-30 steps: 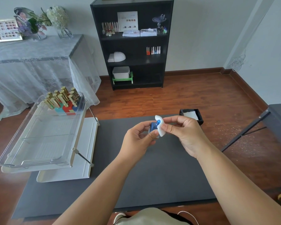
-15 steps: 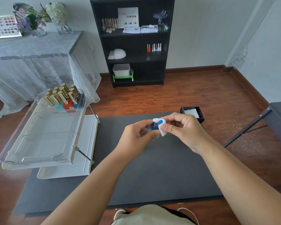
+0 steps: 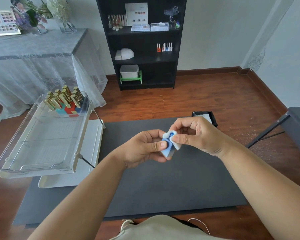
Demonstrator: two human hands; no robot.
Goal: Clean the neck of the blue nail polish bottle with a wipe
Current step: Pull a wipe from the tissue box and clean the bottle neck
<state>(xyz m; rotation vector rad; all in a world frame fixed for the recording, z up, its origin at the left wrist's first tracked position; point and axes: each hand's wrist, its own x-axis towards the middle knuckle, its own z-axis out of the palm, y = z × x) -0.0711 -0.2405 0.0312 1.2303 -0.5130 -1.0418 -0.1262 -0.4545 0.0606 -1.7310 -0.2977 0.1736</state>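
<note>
The small blue square-bodied nail polish bottle (image 3: 167,147) sits uncapped in mid-air over the dark grey mat (image 3: 163,184) that covers the surface, tilted with its neck toward your right. Your left hand (image 3: 144,149) has its fingers closed on the bottle body, thumb across the near face. Your right hand (image 3: 196,134) pinches one white cotton wipe (image 3: 173,138), folded around the neck so that only a strip of dark blue shows between its two lobes.

Compared with a second ago, the wipe has gone from standing flat beside the neck to wrapping over it, and the bottle has tipped further toward you; this suggests the wiping stroke is under way and the neck is partly cleaned, though any residue is hidden by the pad.

Count: one bottle in hand, one wipe in use. A black square tray (image 3: 204,115), near the far right edge of the mat, holds more white pads, number not readable. To your left a clear plastic bin (image 3: 42,141) on a white rack holds about ten gold-capped bottles (image 3: 64,99); the exact number cannot be told. No cap for the blue bottle is visible
</note>
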